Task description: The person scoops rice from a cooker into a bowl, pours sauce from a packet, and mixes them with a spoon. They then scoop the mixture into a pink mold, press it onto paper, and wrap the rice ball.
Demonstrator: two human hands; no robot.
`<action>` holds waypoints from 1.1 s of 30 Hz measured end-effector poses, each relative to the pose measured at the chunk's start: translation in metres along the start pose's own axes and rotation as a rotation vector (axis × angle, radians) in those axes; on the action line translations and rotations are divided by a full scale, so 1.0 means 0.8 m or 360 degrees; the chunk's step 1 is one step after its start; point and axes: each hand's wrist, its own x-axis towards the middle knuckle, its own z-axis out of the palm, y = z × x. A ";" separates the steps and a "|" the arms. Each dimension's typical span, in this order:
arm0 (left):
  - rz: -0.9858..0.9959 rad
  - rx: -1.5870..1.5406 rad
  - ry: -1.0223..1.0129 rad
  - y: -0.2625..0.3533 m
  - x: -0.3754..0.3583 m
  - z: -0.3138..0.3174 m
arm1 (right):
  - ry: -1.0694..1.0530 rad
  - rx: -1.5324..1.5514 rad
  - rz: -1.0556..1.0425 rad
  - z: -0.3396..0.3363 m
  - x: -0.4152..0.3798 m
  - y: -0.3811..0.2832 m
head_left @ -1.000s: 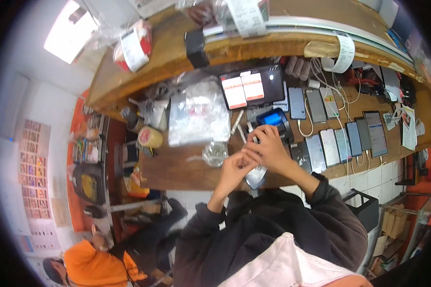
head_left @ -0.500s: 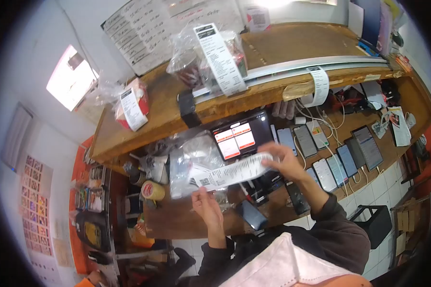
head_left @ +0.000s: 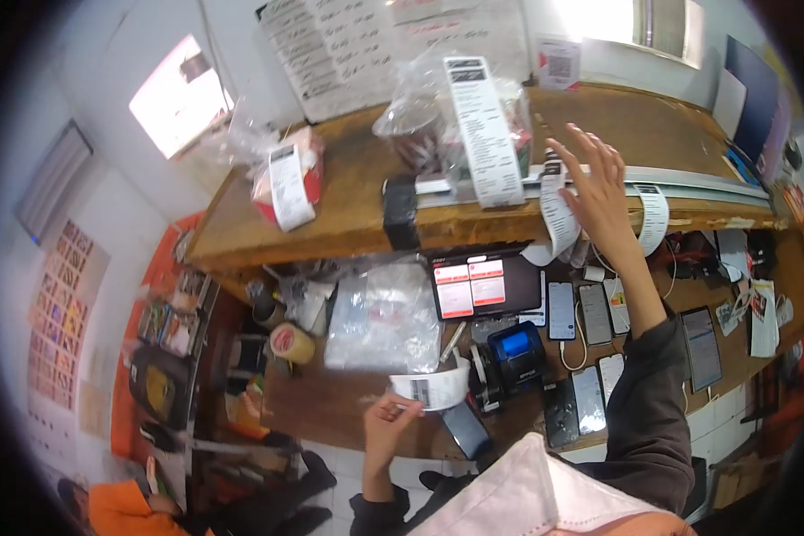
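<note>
Right hand open at a hanging receipt, left hand pinching a white slip

The hanging receipt runs up and down along its length, its dark-printed head at the top and its lower end curling over the front edge of the wooden shelf. The white slip lies crosswise, long axis running left to right, with a dark printed block toward its left end and its right end curving up and away from the person.

The right hand is well open, its fingers lightly spread and pointing up and forward; it grips nothing that can be seen. Its thumb side overlaps the receipt's edge, though whether they touch is hard to tell. The left hand is mostly closed, thumb and fingertips meeting at the slip's lower edge.

The hanging receipt is just left of the right hand, while another receipt hangs to that hand's right, below the silver rail. The white slip sits just beyond and above the left hand's fingertips. Right of the left hand lies a dark phone; farther right and forward stands the black printer
</note>
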 end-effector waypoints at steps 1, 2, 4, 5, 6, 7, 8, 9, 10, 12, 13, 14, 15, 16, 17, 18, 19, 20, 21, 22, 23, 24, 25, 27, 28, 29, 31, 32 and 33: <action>-0.0031 -0.0018 0.0038 0.005 -0.013 -0.010 | -0.0021 0.0034 -0.0033 0.005 -0.012 -0.003; -0.0039 -0.0137 0.0168 0.012 -0.027 -0.019 | -0.0071 0.0002 -0.0014 0.013 -0.026 -0.004; -0.0072 -0.0270 0.0395 0.015 -0.052 -0.044 | -0.0125 0.0123 0.0025 0.023 -0.052 -0.011; -0.0054 -0.0237 0.0438 0.010 -0.064 -0.060 | -0.0129 0.0283 0.0034 0.029 -0.061 -0.015; -0.0036 -0.0211 0.0527 0.005 -0.081 -0.072 | -0.0059 0.0240 0.0014 0.039 -0.069 -0.015; 0.0005 0.0010 0.0608 -0.001 -0.098 -0.082 | -0.0029 0.0255 0.0090 0.062 -0.080 -0.003; 0.0014 0.0235 0.0707 -0.005 -0.117 -0.095 | -0.0036 0.0263 0.0116 0.068 -0.086 -0.001; -0.0097 0.0106 0.0742 -0.003 -0.139 -0.105 | -0.0060 0.0134 0.0074 0.079 -0.097 0.010; -0.0188 -0.0032 0.0781 -0.003 -0.161 -0.114 | 0.0019 0.0366 -0.0106 0.102 -0.106 0.037; -0.0108 -0.0306 0.0833 -0.023 -0.213 -0.134 | 0.0048 0.0102 -0.0150 0.173 -0.112 0.098; -0.0119 -0.0338 0.1021 -0.024 -0.244 -0.139 | -0.0100 0.0100 -0.0098 0.107 -0.078 0.033; -0.0080 -0.0397 0.1058 -0.027 -0.270 -0.145 | -0.0326 0.0235 0.0083 0.128 -0.069 0.051; -0.0042 -0.0449 0.1069 -0.031 -0.302 -0.149 | -0.0084 0.0066 -0.0109 0.137 -0.062 0.046; -0.0049 -0.0470 0.1168 -0.035 -0.339 -0.152 | -0.0070 0.0138 -0.0179 0.115 -0.047 0.021; -0.0042 -0.0464 0.1273 -0.040 -0.373 -0.157 | -0.0016 0.0175 -0.0200 0.100 -0.039 0.001; -0.0035 -0.0456 0.1368 -0.042 -0.407 -0.160 | 0.0007 0.0202 -0.0202 0.094 -0.036 -0.022; 0.0025 -0.0427 0.1472 -0.053 -0.444 -0.161 | 0.0042 0.0232 -0.0200 0.087 -0.034 -0.046; 0.0039 -0.0456 0.1541 -0.058 -0.484 -0.161 | 0.0077 0.0269 -0.0197 0.079 -0.032 -0.074; -0.0056 -0.0402 0.1702 -0.059 -0.518 -0.156 | 0.0092 0.0305 -0.0201 0.077 -0.030 -0.098; -0.0142 -0.0353 0.1866 -0.065 -0.556 -0.153 | 0.0125 0.0354 -0.0210 0.070 -0.029 -0.128; -0.0125 -0.0384 0.1947 -0.067 -0.591 -0.147 | 0.0153 0.0410 -0.0219 0.063 -0.030 -0.159; -0.0188 -0.0307 0.2113 -0.064 -0.627 -0.140 | 0.0175 0.0477 -0.0234 0.057 -0.034 -0.194; -0.0266 -0.0227 0.2277 -0.062 -0.660 -0.131 | 0.0187 0.0542 -0.0245 0.050 -0.038 -0.228; -0.0350 -0.0195 0.2444 -0.059 -0.720 -0.118 | 0.0208 0.0674 -0.0269 0.035 -0.051 -0.296; -0.0424 -0.0154 0.2524 -0.059 -0.743 -0.117 | 0.0214 0.0748 -0.0277 0.029 -0.060 -0.327; -0.0421 -0.0154 0.2581 -0.059 -0.763 -0.119 | 0.0221 0.0817 -0.0289 0.019 -0.069 -0.360; -0.0833 0.0107 0.2671 -0.064 -0.796 -0.123 | 0.0219 0.0962 -0.0336 -0.001 -0.087 -0.422; -0.0849 0.0079 0.2700 -0.070 -0.808 -0.127 | 0.0202 0.1038 -0.0377 -0.012 -0.097 -0.454; -0.0739 0.0159 0.2743 -0.078 -0.815 -0.136 | 0.0188 0.1124 -0.0415 -0.025 -0.111 -0.488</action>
